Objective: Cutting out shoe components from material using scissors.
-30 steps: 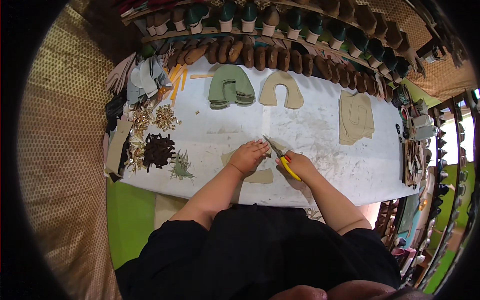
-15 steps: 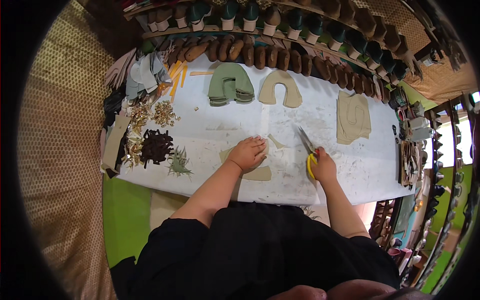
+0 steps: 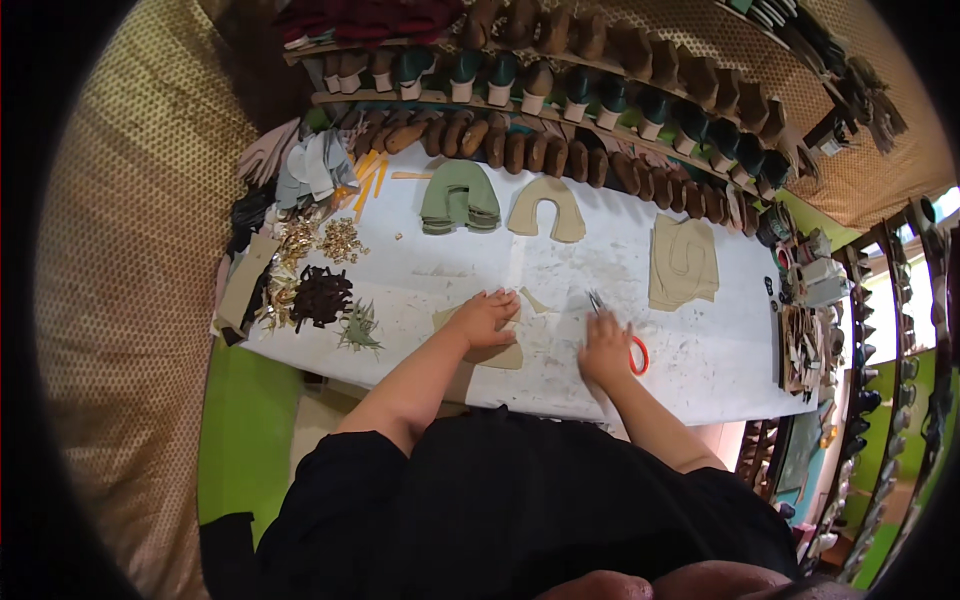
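My left hand [image 3: 487, 319] lies flat on beige cut-out pieces [image 3: 502, 356] at the near middle of the table, fingers stretched out. A narrow beige offcut [image 3: 536, 301] rests just past its fingertips. To the right, my right hand [image 3: 606, 352] is over a pair of scissors [image 3: 639, 356], palm down with its fingers apart. The blades point away from me beyond the fingers, and a red handle loop shows on the hand's right side. The hand covers the middle of the scissors.
Green U-shaped pieces [image 3: 459, 197] and beige U-shaped pieces [image 3: 547, 209] lie at the back. More beige pieces [image 3: 683, 262] lie right. Gold bits [image 3: 343, 240], dark strips [image 3: 321, 297] and green scraps [image 3: 359, 327] are left. Wooden shoe lasts [image 3: 515, 153] line the rear edge.
My right hand has moved left and flattened over the scissors, which lie turned so a red loop shows instead of the yellow one. My left hand remains on the beige pieces. The view has shifted slightly.
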A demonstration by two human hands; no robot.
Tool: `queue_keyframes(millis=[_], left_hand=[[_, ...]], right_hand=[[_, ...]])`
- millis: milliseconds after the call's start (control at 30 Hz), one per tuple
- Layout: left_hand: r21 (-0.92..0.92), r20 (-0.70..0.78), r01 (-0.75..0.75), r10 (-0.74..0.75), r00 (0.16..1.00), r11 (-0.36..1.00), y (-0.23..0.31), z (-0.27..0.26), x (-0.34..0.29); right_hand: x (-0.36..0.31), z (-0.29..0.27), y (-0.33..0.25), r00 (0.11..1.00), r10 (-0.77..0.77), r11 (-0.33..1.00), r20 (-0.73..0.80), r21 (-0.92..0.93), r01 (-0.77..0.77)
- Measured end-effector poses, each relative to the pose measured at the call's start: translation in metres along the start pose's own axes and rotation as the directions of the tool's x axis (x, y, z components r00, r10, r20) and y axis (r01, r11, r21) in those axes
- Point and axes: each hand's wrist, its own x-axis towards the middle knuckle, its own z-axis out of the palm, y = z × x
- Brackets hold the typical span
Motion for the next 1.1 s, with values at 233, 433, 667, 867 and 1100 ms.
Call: queue_keyframes(millis=[233,433,667,867,1100], left_hand=[[-0.041,-0.212,0.276,-0.278,0.937,0.960,0.007,0.009,-0.105],[-0.119,-0.412,0.572,-0.564,0.715,0.812,-0.002,-0.009,-0.253],[-0.380,-0.524,0.718,-0.775,0.353,0.584,0.017,-0.006,-0.366],[-0.403,-0.522,0.712,-0.783,0.337,0.575,0.019,-0.013,-0.397],[-0.443,-0.532,0.683,-0.784,0.320,0.580,0.017,-0.025,-0.422]], right_hand=[[0.042,0.011,-0.046,0.967,-0.249,0.961,-0.056,0.112,0.254],[0.069,0.043,-0.041,0.854,-0.366,0.887,-0.371,0.138,0.440],[0.070,0.027,-0.055,0.938,-0.166,0.900,-0.304,0.341,0.270],[0.086,0.010,-0.081,0.980,0.197,0.908,0.031,0.371,-0.194],[0.106,-0.010,-0.124,0.990,0.137,0.869,0.020,0.478,-0.130]])
